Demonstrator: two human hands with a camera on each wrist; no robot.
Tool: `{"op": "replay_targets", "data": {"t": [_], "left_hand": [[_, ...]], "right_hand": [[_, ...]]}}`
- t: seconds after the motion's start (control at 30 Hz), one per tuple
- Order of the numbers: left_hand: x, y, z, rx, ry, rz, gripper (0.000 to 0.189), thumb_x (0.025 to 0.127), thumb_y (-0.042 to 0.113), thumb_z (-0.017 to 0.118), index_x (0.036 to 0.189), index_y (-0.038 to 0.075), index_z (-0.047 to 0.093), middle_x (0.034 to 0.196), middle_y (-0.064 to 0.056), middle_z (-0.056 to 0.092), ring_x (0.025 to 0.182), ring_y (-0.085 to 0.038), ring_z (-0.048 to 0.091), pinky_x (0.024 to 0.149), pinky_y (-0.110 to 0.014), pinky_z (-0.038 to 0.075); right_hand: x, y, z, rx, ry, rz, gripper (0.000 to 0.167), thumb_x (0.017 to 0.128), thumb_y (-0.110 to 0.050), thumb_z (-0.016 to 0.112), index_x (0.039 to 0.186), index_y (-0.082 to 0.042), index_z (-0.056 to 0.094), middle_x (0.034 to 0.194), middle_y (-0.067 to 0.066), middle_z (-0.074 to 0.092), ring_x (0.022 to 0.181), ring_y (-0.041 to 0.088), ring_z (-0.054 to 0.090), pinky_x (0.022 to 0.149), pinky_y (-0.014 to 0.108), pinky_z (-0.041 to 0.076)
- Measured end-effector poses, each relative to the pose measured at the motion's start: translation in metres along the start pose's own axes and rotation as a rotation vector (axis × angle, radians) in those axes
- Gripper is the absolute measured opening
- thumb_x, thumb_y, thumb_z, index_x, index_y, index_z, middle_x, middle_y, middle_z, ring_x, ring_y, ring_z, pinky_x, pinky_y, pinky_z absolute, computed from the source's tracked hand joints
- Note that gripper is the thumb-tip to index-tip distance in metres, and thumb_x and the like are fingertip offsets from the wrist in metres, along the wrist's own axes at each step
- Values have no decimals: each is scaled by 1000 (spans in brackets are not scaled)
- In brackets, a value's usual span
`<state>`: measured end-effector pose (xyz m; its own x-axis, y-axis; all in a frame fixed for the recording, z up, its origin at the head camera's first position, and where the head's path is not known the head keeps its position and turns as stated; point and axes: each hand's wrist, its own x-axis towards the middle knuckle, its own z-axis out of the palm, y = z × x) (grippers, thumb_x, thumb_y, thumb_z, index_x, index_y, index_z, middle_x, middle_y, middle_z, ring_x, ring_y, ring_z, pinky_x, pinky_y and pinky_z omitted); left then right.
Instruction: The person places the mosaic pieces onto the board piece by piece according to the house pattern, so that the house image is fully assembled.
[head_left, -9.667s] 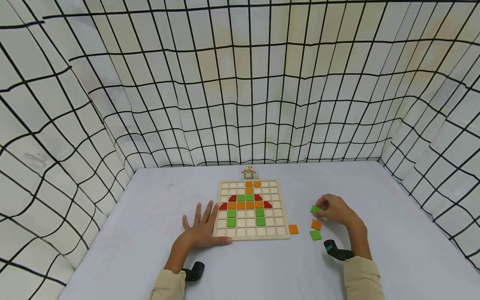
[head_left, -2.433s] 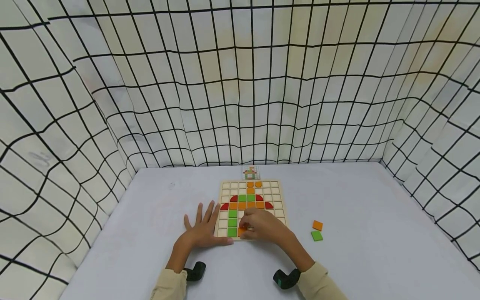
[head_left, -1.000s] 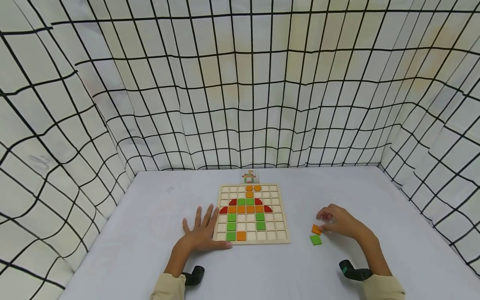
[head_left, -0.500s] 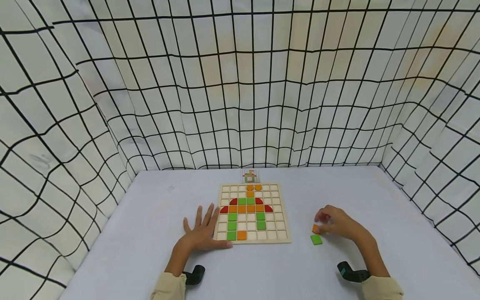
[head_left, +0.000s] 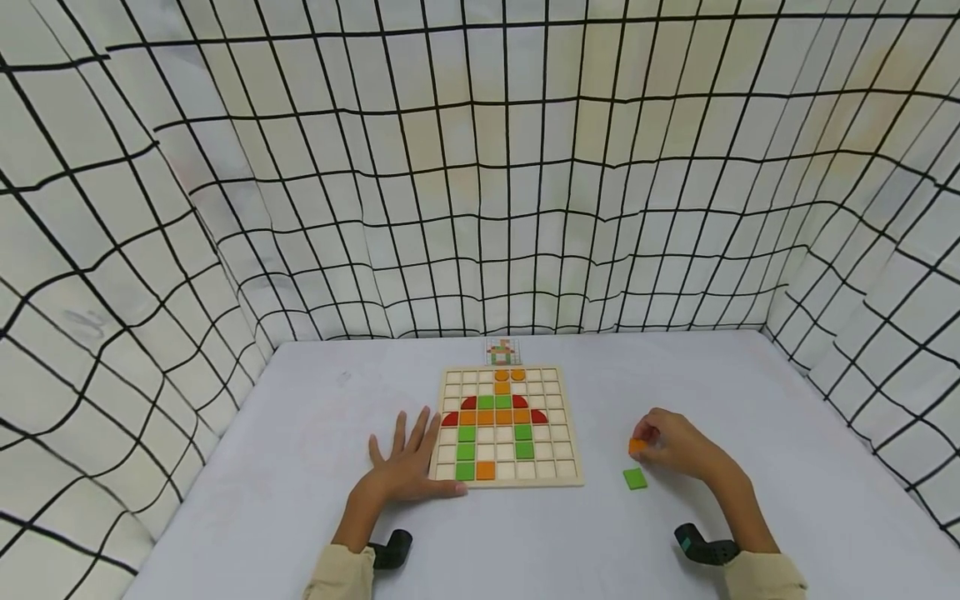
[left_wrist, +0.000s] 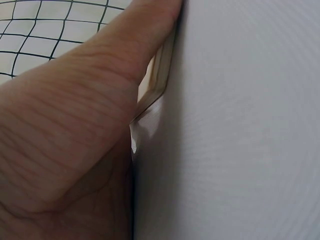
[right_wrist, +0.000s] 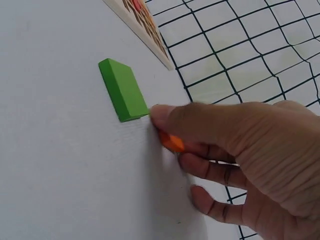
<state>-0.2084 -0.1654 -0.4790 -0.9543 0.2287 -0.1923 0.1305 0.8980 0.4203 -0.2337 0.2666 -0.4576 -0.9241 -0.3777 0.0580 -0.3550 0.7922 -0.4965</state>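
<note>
Between the thumb and fingers of my right hand [head_left: 675, 442] is an orange square tile [right_wrist: 172, 142], mostly covered by the fingers. Just nearer to me lies a green square tile [head_left: 635, 478] on the white table. My left hand [head_left: 405, 473] is spread flat at the near left corner of the wooden grid board [head_left: 568, 471], its thumb along the front edge. Red, orange and green pieces fill part of the grid. In the front row, a green tile [head_left: 465, 471] sits beside an orange tile [head_left: 486, 471].
A small pattern card [head_left: 502, 351] lies behind the board. White cloth walls with a black net [head_left: 517, 192] enclose the back and sides of the table [head_left: 300, 433]. Dark wrist-worn devices [head_left: 705, 546] sit on both forearms.
One orange and one green tile from the right have come to lie in the board's front row. The right hand returned to the right and now pinches another orange tile. The left hand stayed put.
</note>
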Motion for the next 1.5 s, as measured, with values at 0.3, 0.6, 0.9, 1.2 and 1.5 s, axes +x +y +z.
{"op": "replay_targets", "data": {"t": [0.3, 0.6, 0.9, 1.2, 1.5], "left_hand": [[3, -4, 3, -9, 9, -1, 128, 64, 81, 67, 159, 16, 8, 166, -8, -5, 150, -40, -17, 105, -74, -16], [-3, 4, -7, -7, -12, 0, 125, 68, 76, 69, 158, 14, 10, 166, -11, -2, 150, -43, -13, 105, -75, -13], [-5, 3, -5, -19, -10, 13, 129, 65, 84, 63, 159, 17, 7, 166, -8, -5, 149, -40, -18, 105, -73, -18], [-2, -1, 0, 0, -3, 2, 129, 64, 84, 63, 159, 19, 5, 166, -6, -6, 150, -38, -19, 105, -73, -18], [0, -1, 0, -9, 0, 9, 129, 64, 83, 65, 159, 17, 8, 166, -8, -5, 149, -40, -18, 105, -73, -17]], "right_hand": [[13, -19, 12, 39, -1, -46, 23, 79, -19, 80, 93, -8, 66, 86, -5, 63, 82, 10, 56, 70, 25, 50], [32, -59, 28, 49, -79, -129, 22, 80, -23, 81, 94, -14, 67, 85, -10, 61, 81, 7, 55, 73, 22, 51], [46, -96, 49, 5, -113, -207, 22, 81, -28, 79, 93, -14, 67, 84, -11, 61, 78, 6, 53, 70, 20, 49], [55, -118, 70, -42, -126, -311, 20, 83, -31, 77, 92, -15, 70, 85, -11, 59, 72, 3, 49, 66, 17, 47], [61, -135, 78, -34, -162, -286, 21, 83, -33, 77, 93, -16, 70, 85, -10, 58, 73, 3, 50, 65, 16, 46]]}}
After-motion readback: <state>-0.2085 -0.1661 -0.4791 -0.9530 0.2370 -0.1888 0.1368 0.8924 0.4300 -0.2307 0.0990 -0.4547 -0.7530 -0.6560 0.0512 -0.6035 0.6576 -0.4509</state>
